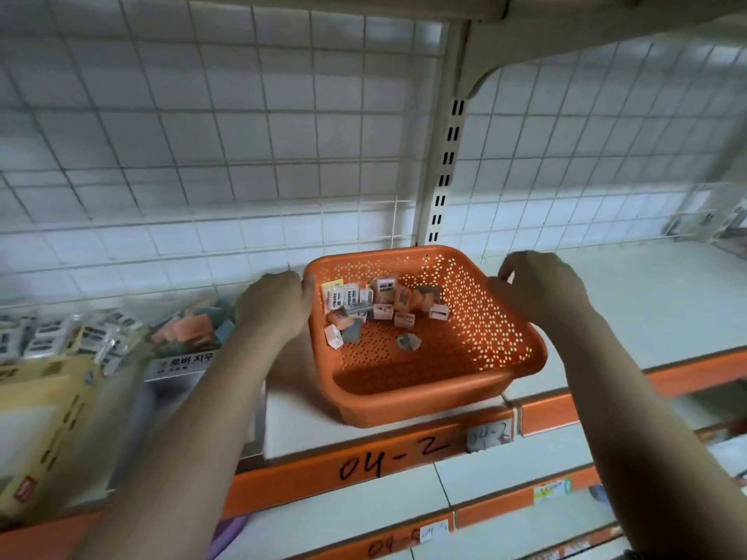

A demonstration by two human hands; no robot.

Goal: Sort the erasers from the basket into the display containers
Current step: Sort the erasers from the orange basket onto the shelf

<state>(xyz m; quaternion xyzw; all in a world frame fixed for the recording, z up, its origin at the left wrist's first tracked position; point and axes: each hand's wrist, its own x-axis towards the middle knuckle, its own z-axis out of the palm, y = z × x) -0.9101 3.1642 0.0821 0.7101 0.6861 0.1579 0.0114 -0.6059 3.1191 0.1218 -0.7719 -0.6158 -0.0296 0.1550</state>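
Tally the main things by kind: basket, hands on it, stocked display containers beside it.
Orange perforated plastic basket: 1
Bare hands on its rim: 2 (left hand, right hand)
Stocked display containers: 2 (yellow cardboard box, grey labelled box)
Total: 5
Small erasers inside: too blurred to count.

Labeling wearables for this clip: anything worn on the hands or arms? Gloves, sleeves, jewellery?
Both forearms are bare as far as the frame shows: no sleeves. The left hand and right hand have no gloves, and no rings or watch are visible, though motion blur hides fine detail.
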